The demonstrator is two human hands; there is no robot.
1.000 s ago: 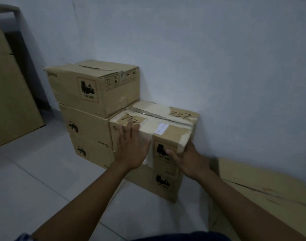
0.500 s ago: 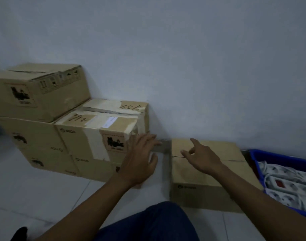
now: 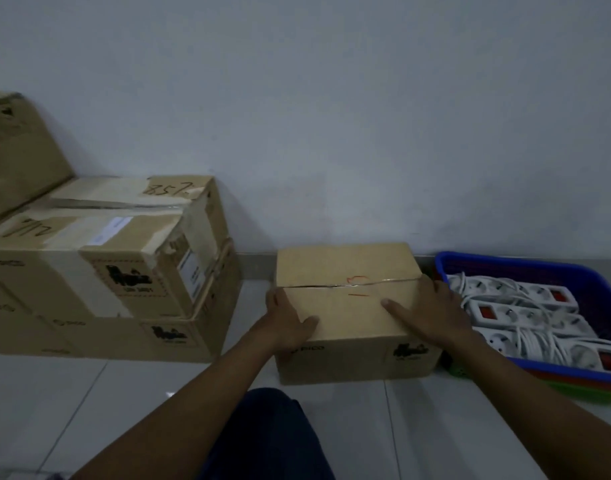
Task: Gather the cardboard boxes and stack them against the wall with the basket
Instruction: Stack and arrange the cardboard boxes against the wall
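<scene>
A: Where's the box (image 3: 349,299)?
B: On the glossy tile floor (image 3: 89,403) by the wall (image 3: 332,116), between the taped stack (image 3: 99,271) and the blue plastic basket (image 3: 526,271).
A: Hands?
B: Left hand (image 3: 286,322) clasps its left edge, thumb on the matte cardboard top. Right hand (image 3: 429,311) lies on the right side, fingers spread, forefinger straight along the lid.
A: Basket contents?
B: White power strips (image 3: 526,310), coiled cords.

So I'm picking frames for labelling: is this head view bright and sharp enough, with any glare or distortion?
Head view: dim, bluish-grey light and soft focus; the handwritten 857 on the taped cardboard box stays legible, but its printed side label is blurred. No strong glare, only a faint sheen on the white floor tiles. The wide angle bends the frame edges, and the blue plastic basket is cropped at the right.
</scene>
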